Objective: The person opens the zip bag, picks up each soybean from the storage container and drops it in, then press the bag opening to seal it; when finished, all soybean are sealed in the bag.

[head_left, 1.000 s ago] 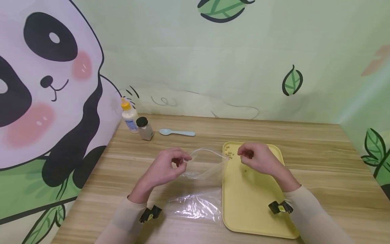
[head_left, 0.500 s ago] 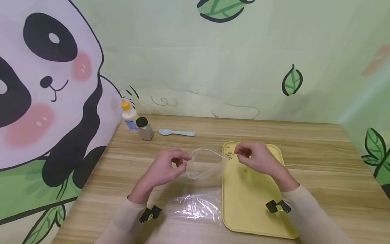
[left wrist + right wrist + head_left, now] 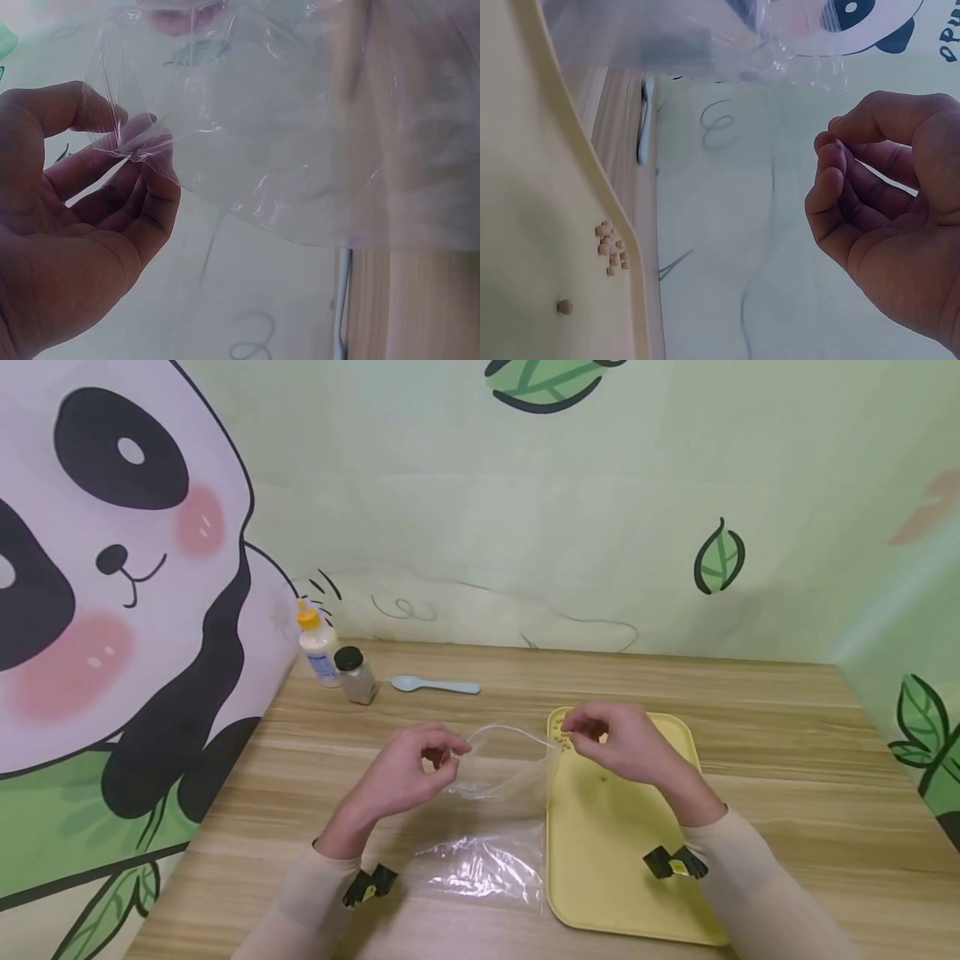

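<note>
Well, the right hand (image 3: 622,743) has slid a bit to the left since a second ago, so now it is nearer the clear bag (image 3: 498,864) and covers part of the view of the little tan balls (image 3: 604,231). Its thumb and finger tips are close together, but I can't tell if the grip has something tiny in it. The left hand (image 3: 408,772) hasn't moved. Its grip is pinching the top edge of the bag, and the bag's mouth is spread wide, just as it was before. The bag sits in front of me between the two hands, with its right side by the edge of the yellow tray (image 3: 615,868). Most of the balls lie bunched in the tray's far left corner, and one ball lies alone, nearer the middle, the same as before. On the desk (image 3: 787,760), the blue spoon (image 3: 446,686), the jar with a black lid (image 3: 358,680) and the bottle with a yellow top (image 3: 320,652) are at the back, right where they were.
</note>
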The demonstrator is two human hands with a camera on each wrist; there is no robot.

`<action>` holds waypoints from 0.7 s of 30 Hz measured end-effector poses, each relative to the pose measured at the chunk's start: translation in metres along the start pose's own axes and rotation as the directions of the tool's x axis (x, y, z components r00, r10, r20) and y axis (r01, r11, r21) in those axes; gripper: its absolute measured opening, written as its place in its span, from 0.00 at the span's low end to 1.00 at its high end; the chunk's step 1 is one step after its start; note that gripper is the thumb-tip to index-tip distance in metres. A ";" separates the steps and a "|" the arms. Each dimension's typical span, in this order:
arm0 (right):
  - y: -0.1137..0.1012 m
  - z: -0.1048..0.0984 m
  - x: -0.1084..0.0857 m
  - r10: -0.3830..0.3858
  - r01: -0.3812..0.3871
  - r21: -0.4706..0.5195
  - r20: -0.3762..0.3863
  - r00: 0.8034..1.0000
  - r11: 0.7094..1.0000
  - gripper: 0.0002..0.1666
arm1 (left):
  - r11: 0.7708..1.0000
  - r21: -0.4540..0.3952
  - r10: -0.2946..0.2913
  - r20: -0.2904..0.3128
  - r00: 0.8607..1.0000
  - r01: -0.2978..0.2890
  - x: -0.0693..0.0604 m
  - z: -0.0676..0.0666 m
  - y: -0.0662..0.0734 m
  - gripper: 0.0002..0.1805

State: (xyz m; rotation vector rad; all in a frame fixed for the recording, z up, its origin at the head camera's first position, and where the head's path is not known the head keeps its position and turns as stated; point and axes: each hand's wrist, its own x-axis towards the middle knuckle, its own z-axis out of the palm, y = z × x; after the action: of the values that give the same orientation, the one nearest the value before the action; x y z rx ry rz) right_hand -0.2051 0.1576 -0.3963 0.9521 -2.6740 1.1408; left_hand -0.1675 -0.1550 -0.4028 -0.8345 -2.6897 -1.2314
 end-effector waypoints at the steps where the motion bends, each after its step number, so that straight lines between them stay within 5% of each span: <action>1: -0.002 0.000 0.001 -0.008 0.008 0.007 0.001 1.000 1.000 0.07 | 1.000 0.000 0.001 0.000 1.000 -0.001 0.000 0.000 0.000 0.13; 21: -0.022 0.004 0.014 -0.075 0.075 0.021 0.012 0.997 0.997 0.07 | 1.000 -0.024 0.016 0.007 1.000 -0.015 -0.001 0.000 -0.001 0.13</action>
State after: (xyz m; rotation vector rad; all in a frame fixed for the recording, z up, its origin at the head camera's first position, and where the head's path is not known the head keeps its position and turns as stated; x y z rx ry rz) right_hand -0.2033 0.1362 -0.3815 1.0571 -2.6165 1.1532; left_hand -0.1674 -0.1556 -0.4035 -0.8628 -2.6741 -1.2622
